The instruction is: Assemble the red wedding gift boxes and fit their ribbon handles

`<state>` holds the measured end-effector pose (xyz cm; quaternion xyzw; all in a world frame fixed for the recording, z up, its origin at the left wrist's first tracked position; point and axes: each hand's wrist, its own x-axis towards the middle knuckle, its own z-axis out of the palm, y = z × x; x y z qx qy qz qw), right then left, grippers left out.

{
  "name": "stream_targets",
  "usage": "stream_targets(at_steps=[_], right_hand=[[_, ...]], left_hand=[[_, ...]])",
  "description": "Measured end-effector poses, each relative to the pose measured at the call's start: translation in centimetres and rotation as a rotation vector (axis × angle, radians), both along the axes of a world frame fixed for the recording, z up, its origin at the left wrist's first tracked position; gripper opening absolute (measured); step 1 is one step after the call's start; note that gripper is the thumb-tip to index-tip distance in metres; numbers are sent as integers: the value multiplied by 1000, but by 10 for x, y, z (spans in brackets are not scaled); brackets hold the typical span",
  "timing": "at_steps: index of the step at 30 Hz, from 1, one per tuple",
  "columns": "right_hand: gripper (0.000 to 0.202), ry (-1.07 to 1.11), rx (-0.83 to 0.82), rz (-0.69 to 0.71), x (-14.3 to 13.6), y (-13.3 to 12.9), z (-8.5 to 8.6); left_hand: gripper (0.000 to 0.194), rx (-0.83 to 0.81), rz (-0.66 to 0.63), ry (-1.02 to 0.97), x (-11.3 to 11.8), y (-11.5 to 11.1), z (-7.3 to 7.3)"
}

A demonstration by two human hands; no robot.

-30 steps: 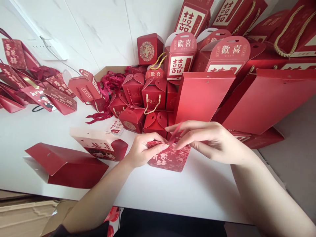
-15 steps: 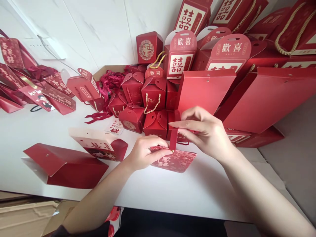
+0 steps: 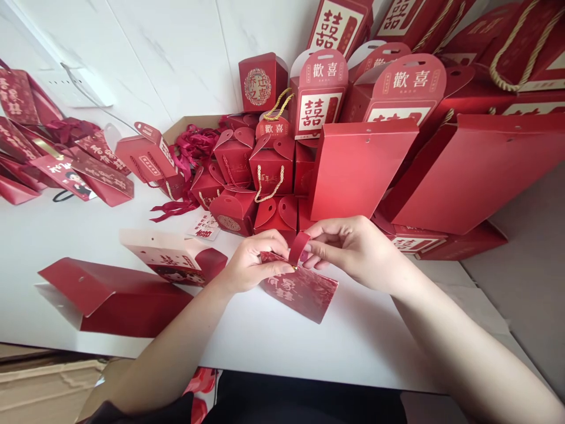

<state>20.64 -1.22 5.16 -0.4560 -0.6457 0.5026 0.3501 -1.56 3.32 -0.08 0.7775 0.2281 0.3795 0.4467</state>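
A red patterned box [image 3: 309,292] with pale characters lies tilted over the white table in front of me. My left hand [image 3: 258,262] pinches its top edge at the left, thumb in front, beside a small gold spot. From that spot a dark red ribbon [image 3: 299,248] rises and bends over to the right. My right hand [image 3: 348,247] has the ribbon's upper end between thumb and fingers, just right of the left fingertips. Some of the right fingers are hidden behind the ribbon and box.
Small red boxes [image 3: 273,168] with cord handles and larger red boxes [image 3: 362,171] stand behind my hands. A red box [image 3: 128,294] and a pink-and-red box [image 3: 176,259] lie at left. Dark red ribbons [image 3: 194,144] heap up behind. Cardboard [image 3: 44,383] shows at lower left.
My right hand has moved down and the upright ribbon now curves over. The patterned box has shifted slightly left and tilted, its right end lower. My left hand keeps its pinch.
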Motion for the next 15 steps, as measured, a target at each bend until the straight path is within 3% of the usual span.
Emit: stream_targets(at_steps=[4, 15], right_hand=[[12, -103, 101, -28, -2, -2, 0], [16, -130, 193, 107, 2, -3, 5]], left_hand=[[15, -55, -15, 6, 1, -2, -1], [19, -153, -37, -10, 3, -2, 1]])
